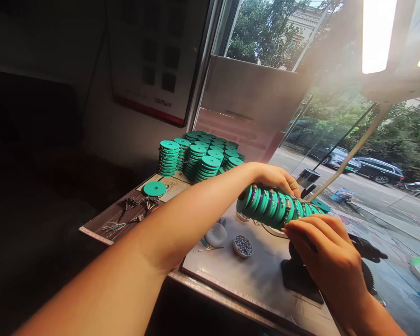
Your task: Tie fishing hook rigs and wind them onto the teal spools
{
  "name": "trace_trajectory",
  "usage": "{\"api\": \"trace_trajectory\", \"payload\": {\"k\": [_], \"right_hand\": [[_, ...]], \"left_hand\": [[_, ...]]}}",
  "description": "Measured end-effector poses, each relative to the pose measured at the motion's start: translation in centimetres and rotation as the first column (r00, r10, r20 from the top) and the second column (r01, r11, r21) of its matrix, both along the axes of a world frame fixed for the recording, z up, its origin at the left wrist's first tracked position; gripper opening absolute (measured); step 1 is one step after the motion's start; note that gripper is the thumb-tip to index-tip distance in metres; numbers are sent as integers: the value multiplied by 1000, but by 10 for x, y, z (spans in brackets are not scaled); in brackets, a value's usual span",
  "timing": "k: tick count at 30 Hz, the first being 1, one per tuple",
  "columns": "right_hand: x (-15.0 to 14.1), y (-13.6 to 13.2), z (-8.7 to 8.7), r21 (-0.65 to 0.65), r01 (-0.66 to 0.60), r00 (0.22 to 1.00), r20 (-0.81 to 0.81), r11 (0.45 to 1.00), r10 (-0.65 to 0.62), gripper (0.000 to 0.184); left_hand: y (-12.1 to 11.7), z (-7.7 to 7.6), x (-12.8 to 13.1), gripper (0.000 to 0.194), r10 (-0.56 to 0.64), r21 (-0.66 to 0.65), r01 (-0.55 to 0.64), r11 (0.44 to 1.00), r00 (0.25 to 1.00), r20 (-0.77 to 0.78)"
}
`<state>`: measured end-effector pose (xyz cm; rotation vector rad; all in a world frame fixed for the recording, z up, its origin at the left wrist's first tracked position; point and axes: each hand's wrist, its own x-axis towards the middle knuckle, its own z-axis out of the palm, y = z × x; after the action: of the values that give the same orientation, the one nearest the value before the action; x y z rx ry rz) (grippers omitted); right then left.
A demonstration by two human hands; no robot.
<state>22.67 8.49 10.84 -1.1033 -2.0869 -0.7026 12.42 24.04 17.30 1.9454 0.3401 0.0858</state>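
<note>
A stack of green spools [266, 210] lies on its side in the air above the table, its rims wound with thin line and small shiny metal and dark pieces. Reaching along its far side, my left hand [275, 177] grips the stack, a ring on one finger; the fingertips are partly hidden. My right hand [331, 247] is closed on the near right part of the stack, its fingers bent against the rims. Below the stack stands a small round dish of grey beads [243, 246]. A black device with a toothed wheel [367, 275] is partly behind my right hand.
Several piles of green spools [210, 163] stand at the table's back left, with a single green spool [154, 188] in front. Bunches of thin wire-like pieces [128, 205] lie on the left. A white round pad [216, 234] rests mid-table. A lit lamp [378, 37] hangs at upper right.
</note>
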Motion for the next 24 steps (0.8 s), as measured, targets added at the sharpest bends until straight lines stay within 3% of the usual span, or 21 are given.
{"api": "trace_trajectory", "payload": {"k": [9,17,24], "right_hand": [[2,5,5,12,-6,999,32,1000,5,7],[11,13,33,-272,32,999,10,962,-31,18],[14,12,41,-357,17,996,-74,934,-47,12]], "left_hand": [[3,-2,1,7,-57,-49,56,997,998,-29],[18,-8,12,10,-113,-12,112,994,990,-82],[19,-6,11,14,-87,83,95,992,992,-95]]}}
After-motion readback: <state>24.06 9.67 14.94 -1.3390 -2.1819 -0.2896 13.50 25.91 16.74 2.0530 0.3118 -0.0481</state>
